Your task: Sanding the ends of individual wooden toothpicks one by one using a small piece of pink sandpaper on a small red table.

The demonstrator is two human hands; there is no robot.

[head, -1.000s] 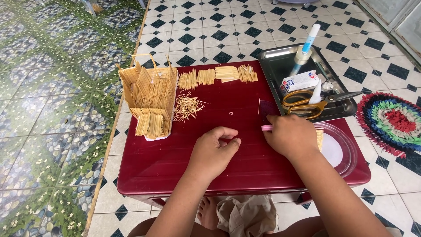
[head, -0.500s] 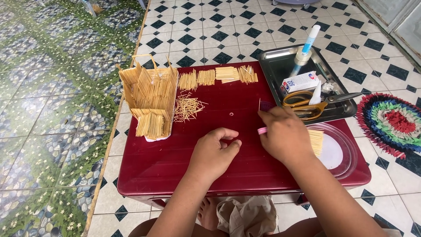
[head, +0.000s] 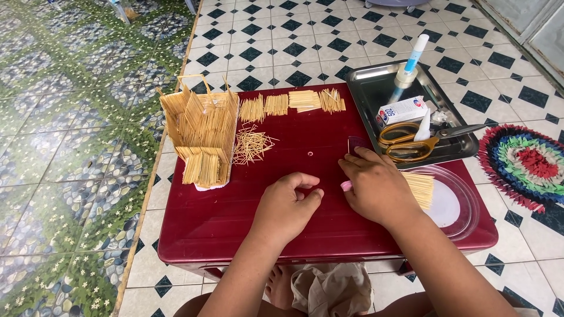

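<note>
Both on the red bench [head: 235, 223], near its middle. Left hand [head: 288, 205] curled narrow, thumb and forefinger pinched together; whatever lies between them too small to make out. Right hand [head: 376, 188] just beside it, palm down, covering a small pink object [head: 346, 185] showing only at its left edge; grip on it impossible to tell. Farther left, a toothpick house [head: 202, 132] and loose toothpicks [head: 251, 144].

Glossy dark-red plastic table [head: 282, 226], shiny metal tray [head: 376, 88], pale wooden toothpick house [head: 202, 135], woven cloth rug [head: 523, 164]
</note>
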